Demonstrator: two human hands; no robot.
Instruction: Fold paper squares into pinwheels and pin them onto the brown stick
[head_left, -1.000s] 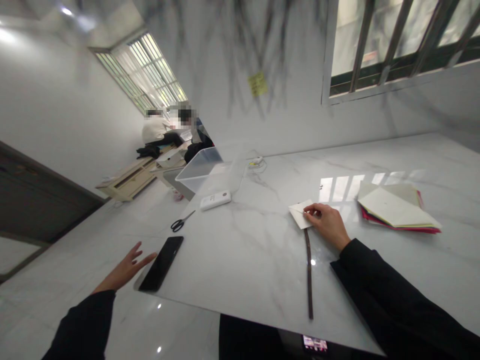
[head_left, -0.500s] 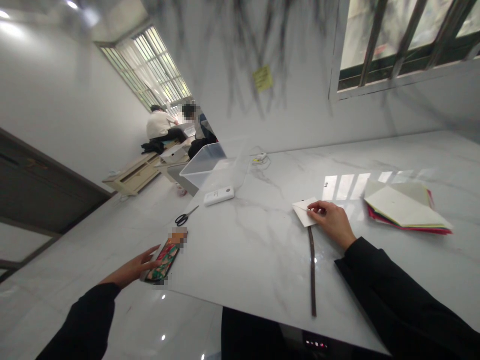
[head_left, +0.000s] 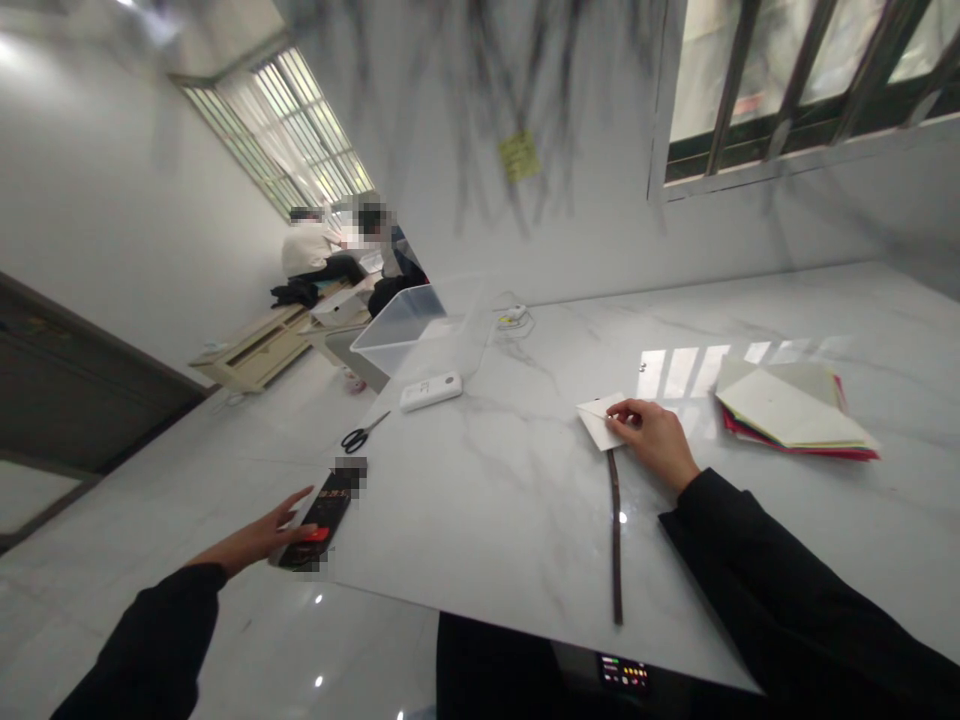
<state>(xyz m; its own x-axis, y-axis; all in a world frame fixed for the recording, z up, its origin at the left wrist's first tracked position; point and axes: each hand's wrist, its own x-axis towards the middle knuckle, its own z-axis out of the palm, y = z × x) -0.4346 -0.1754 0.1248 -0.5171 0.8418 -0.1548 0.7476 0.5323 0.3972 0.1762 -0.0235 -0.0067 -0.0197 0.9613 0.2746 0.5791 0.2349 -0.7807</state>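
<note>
Paper (head_left: 597, 430) pinched in right hand (head_left: 654, 440), phone (head_left: 334, 502) at left hand (head_left: 262, 532)

Two bare hands work apart over a white marbled desk (head_left: 495, 520). The right hand closes thumb and fingertips on the right part of the small, folded white paper. This paper lies across the far end of a thin brown strip (head_left: 616, 540); a dark bit shows just past its far edge, and most of the strip runs down the desk toward the near edge.

The left hand reaches to the dark phone at the desk's left corner, its thumb parted from the other fingers and set over a red patch on the lit screen. Whether the thumb presses, or the fingers grip the phone's side, cannot be told.

Black-handled scissors (head_left: 363, 436) lie just beyond the phone, and a white device (head_left: 431, 392) rests farther back, near a clear plastic bin (head_left: 397, 335). To the right of the right hand, well apart from the phone, sits a stack of coloured sheets (head_left: 787, 408) with a pale one on top. A yellow note (head_left: 519, 157) is on the wall behind.
</note>
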